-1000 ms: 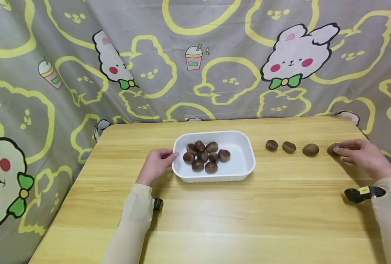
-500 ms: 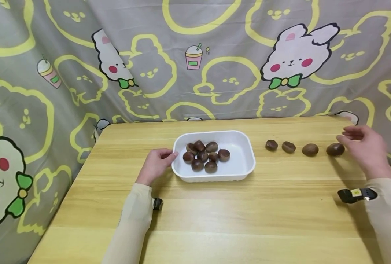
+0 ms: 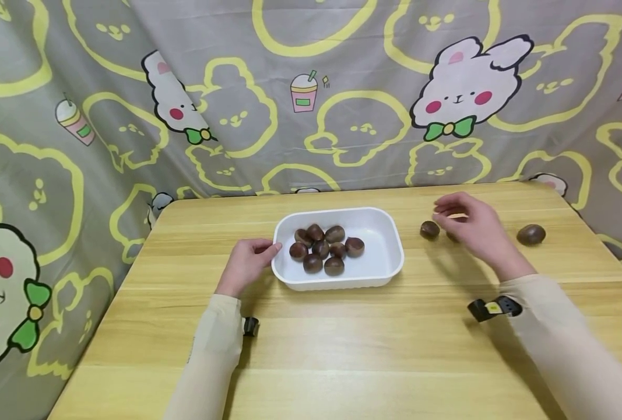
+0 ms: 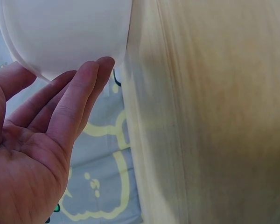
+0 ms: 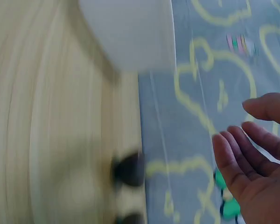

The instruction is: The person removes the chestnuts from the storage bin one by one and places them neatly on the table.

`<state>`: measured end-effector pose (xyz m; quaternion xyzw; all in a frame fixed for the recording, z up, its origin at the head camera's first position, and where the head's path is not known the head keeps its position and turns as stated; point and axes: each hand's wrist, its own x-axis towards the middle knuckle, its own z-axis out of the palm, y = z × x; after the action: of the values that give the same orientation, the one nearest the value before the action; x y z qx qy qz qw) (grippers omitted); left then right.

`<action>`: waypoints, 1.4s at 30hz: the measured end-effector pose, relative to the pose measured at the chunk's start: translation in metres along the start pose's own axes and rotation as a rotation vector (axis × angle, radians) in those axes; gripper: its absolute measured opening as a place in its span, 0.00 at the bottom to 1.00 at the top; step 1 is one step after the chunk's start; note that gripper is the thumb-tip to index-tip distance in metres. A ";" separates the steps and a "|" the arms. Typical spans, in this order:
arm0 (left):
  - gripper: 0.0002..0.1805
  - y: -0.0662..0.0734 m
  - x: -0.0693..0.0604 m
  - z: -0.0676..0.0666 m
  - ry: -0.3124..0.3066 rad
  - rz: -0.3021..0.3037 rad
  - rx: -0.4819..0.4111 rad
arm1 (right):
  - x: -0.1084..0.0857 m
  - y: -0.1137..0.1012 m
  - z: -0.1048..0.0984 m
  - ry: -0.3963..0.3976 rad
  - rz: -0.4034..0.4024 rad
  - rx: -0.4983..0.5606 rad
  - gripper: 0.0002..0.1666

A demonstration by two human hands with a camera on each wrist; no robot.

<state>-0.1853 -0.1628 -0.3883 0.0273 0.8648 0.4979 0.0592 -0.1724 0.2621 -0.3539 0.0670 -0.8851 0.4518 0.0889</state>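
A white plastic tray (image 3: 381, 271) stands on the table with several brown chestnuts (image 3: 320, 249) gathered in its left part. My left hand (image 3: 245, 265) pinches the tray's left end between thumb and fingers; the left wrist view shows the fingers (image 4: 77, 102) against the outer wall. To the right of the tray, my right hand (image 3: 470, 227) hovers over a row of loose chestnuts, holding nothing, its fingers loosely bent. The row's leftmost chestnut (image 3: 429, 230) lies just beside the fingertips, and the rightmost chestnut (image 3: 531, 234) is farther right. My hand covers the ones between, wholly or partly.
The wooden table (image 3: 352, 350) reaches back to a grey curtain (image 3: 363, 146) with cartoon prints, which also hangs along the left side. Each wrist carries a black camera, one seen at the right wrist (image 3: 491, 308).
My right hand has let go of the rightmost chestnut, leaving it at the end of the row, and moved left over the other chestnuts. The left hand stays on the tray.
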 end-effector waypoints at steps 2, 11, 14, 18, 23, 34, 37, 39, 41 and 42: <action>0.19 0.000 -0.001 0.000 0.003 0.001 0.000 | 0.002 -0.011 0.013 -0.046 -0.025 0.028 0.17; 0.18 -0.001 -0.001 0.001 0.006 0.000 -0.022 | 0.013 -0.038 0.065 -0.267 -0.053 0.091 0.17; 0.19 -0.001 0.000 0.001 0.008 -0.004 -0.018 | 0.017 -0.042 0.079 -0.315 -0.044 0.077 0.17; 0.19 -0.001 0.000 0.000 0.008 -0.002 -0.016 | 0.021 -0.046 0.095 -0.343 -0.017 0.040 0.17; 0.18 -0.003 0.001 0.001 0.002 -0.003 -0.032 | 0.026 -0.054 0.108 -0.356 0.027 0.008 0.19; 0.18 -0.003 0.001 0.002 0.015 0.000 -0.036 | 0.036 -0.053 0.126 -0.389 0.121 -0.053 0.21; 0.18 -0.003 0.000 0.002 0.019 0.002 -0.030 | 0.037 -0.052 0.130 -0.418 0.161 -0.077 0.22; 0.18 -0.003 0.000 0.002 0.021 0.001 -0.030 | 0.038 -0.050 0.132 -0.432 0.172 -0.091 0.21; 0.18 -0.003 0.000 0.001 0.020 0.000 -0.033 | 0.039 -0.050 0.134 -0.443 0.177 -0.108 0.19; 0.18 -0.002 0.000 0.001 0.020 -0.003 -0.035 | 0.039 -0.049 0.134 -0.445 0.177 -0.115 0.18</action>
<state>-0.1847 -0.1632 -0.3908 0.0202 0.8565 0.5131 0.0518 -0.2140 0.1229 -0.3836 0.0818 -0.9096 0.3809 -0.1447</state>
